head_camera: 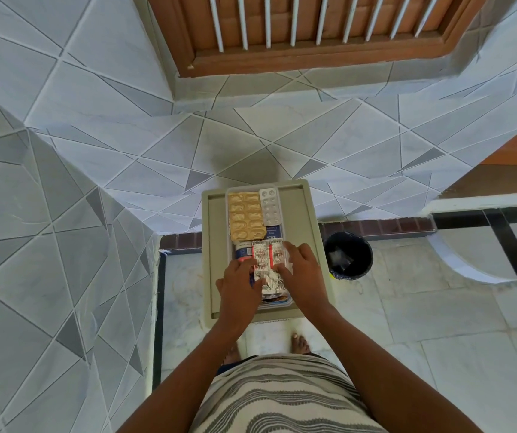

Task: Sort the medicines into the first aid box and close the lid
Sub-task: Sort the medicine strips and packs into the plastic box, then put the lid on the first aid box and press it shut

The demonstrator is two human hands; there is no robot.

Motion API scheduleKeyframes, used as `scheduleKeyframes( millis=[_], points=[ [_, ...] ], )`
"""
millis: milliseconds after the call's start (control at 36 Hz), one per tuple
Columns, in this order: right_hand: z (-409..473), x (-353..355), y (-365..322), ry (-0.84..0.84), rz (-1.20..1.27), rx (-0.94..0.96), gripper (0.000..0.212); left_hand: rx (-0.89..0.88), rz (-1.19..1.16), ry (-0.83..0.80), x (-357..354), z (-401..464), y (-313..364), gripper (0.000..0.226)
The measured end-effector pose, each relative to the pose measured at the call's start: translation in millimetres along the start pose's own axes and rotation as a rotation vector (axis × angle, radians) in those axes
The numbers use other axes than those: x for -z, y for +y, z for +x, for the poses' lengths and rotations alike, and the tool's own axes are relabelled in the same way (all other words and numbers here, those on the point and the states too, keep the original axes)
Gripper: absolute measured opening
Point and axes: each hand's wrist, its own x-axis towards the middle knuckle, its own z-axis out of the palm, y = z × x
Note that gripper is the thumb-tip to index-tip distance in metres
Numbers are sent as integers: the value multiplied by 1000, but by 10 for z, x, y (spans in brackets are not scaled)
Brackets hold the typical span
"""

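Both my hands' fingers (283, 270) press a red-and-white pill strip (269, 267) into the nearly full box (285, 303); no lid on yet.

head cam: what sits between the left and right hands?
In the head view, a red-and-white printed foil blister strip lies between the left hand and the right hand, in the near end of the clear plastic box; both hands touch it.

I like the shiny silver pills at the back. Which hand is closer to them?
Right. The right hand lies below the silver pill strip, with a gap; the left hand is lower and further left.
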Motion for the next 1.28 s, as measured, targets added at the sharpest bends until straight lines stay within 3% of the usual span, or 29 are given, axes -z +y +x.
scheduleKeyframes(
  millis=[111,194,278,417,667,722,806,1000,1278],
  points=[
    [-23,-37,45,29,-61,68,32,-38,103,-20,26,-12,23,41],
    [-13,-38,76,39,-35,81,37,-76,96,-10,25,-7,-14,37],
    [-22,-18,91,52,77,52,43,-132,-9,69,53,2,-51,24],
    [-17,1,166,184,232,-74,23,-52,-84,223,165,75,-88,18],
    [132,-134,390,-83,77,-279,28,112,-1,109,241,293,-93,34],
    [152,-134,366,-120,68,-285,25,164,20,84,254,345,-109,28],
    [193,-144,339,-131,69,-299,23,185,115,36,286,414,-165,12],
    [268,-172,356,-144,51,-323,15,154,188,-110,312,477,-128,20],
    [307,-198,259,-203,-62,-332,8,115,139,-64,474,488,-112,19]
  ],
)
